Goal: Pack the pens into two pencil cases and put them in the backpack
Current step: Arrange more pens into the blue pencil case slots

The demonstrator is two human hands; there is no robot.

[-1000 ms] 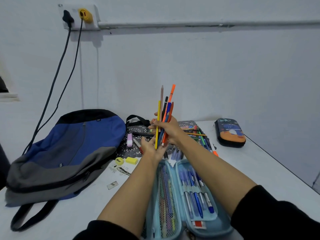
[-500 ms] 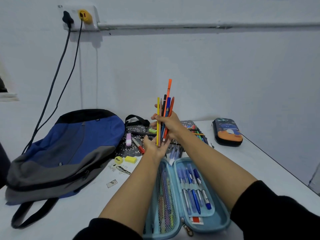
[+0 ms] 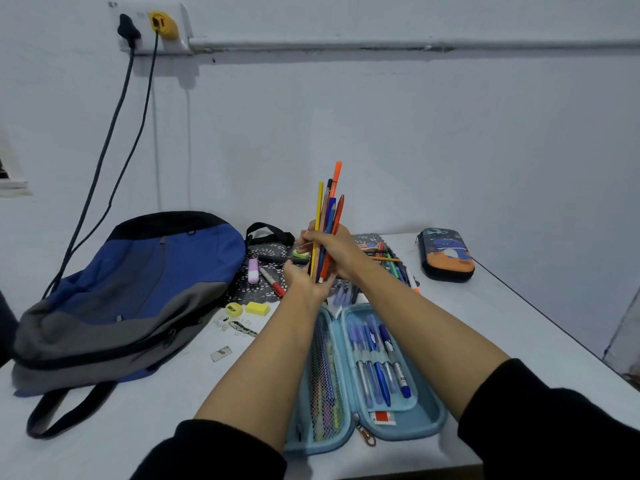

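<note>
My right hand (image 3: 337,252) grips an upright bundle of pens and pencils (image 3: 329,216) above the table. Under the bundle's lower ends lies my left hand (image 3: 304,282), palm up with straight fingers, and the tips rest on it. An open light-blue pencil case (image 3: 426,422) sits in front of me, several blue pens in its right half and a mesh pocket on the left. A closed dark pencil case (image 3: 445,254) with an orange print stands at the far right. The blue and grey backpack (image 3: 117,292) lies on the left.
Loose pens and pencils (image 3: 388,259) lie on a patterned pouch (image 3: 258,289) behind my hands. A pink eraser (image 3: 253,270), a red marker (image 3: 273,282), a yellow sharpener (image 3: 233,309) and a yellow eraser (image 3: 257,308) sit near the backpack. Cables hang from a wall socket (image 3: 152,27).
The pencils in the bundle have slid down level against my left palm; only the orange pen still sticks out on top. Both hands stay in place.
</note>
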